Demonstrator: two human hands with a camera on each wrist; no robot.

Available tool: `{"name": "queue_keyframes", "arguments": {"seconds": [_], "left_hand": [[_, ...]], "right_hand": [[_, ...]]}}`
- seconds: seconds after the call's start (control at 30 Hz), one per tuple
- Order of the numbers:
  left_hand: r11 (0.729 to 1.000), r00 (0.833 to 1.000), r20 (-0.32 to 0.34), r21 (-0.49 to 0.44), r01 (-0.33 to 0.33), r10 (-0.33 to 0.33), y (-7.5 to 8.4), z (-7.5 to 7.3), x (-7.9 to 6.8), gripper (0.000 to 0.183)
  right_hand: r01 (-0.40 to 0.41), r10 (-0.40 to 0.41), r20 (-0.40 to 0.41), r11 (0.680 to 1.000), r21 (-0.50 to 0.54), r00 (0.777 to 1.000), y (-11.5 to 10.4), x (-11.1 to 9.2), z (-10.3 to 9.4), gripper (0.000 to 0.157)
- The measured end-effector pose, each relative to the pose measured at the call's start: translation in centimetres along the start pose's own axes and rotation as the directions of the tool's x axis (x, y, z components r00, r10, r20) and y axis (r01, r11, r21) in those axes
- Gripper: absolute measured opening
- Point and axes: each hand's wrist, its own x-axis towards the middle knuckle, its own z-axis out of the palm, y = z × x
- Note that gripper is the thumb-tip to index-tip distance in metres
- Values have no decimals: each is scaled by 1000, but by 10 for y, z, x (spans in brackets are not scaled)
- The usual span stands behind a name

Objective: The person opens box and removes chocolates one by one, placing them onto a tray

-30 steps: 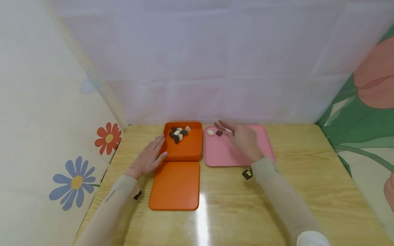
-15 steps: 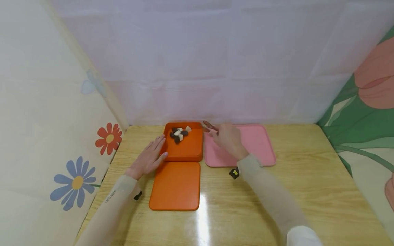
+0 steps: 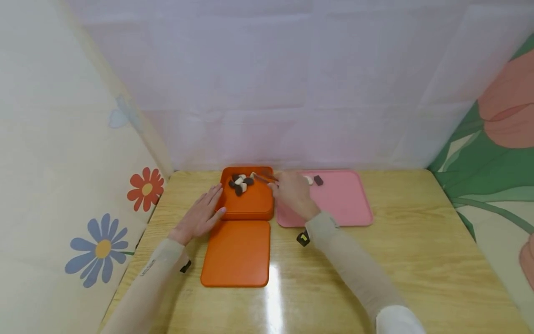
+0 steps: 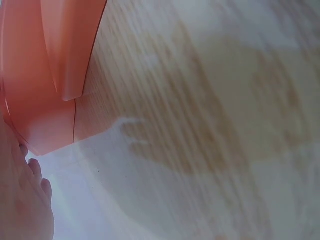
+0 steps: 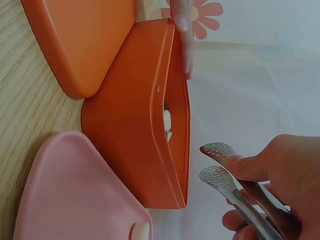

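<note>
My right hand [image 3: 293, 191] grips metal tongs [image 5: 225, 177] with perforated tips. The tongs reach over the right side of an orange box [image 3: 250, 204]; in the right wrist view their tips stand apart with nothing between them. Inside the box lies a cluster of small dark pieces [image 3: 238, 190] and white pieces [image 3: 239, 181]. My left hand [image 3: 200, 213] rests against the box's left side, fingers extended. On a pink tray [image 3: 342, 204] under my right hand, a white piece [image 3: 309, 180] and a dark piece [image 3: 319, 180] show. My hand hides the tray's left part.
A flat orange lid [image 3: 237, 254] lies on the wooden table [image 3: 325, 278] in front of the box. Box and tray stand side by side, close to the back wall [image 3: 292, 93]. A flower-printed wall [image 3: 66, 176] borders the table's left side.
My right hand has moved left with the tongs, from above the tray to over the box. The white and dark pieces farther right on the tray have come into view. My left hand stays put.
</note>
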Motion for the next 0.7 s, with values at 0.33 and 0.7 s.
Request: {"name": "queue_keyframes", "arguments": {"seconds": [0.33,0.7], "left_hand": [[1000,1000,-8,5,-1,1,-1,0,-1,75],[1000,1000,3,-3,0,0,-2,2,1,76]], "right_hand": [[-5,12,85,997,-78,996,-19,7,11,33],[2,5,104,998,-64,995,-29,13,26,36]]}}
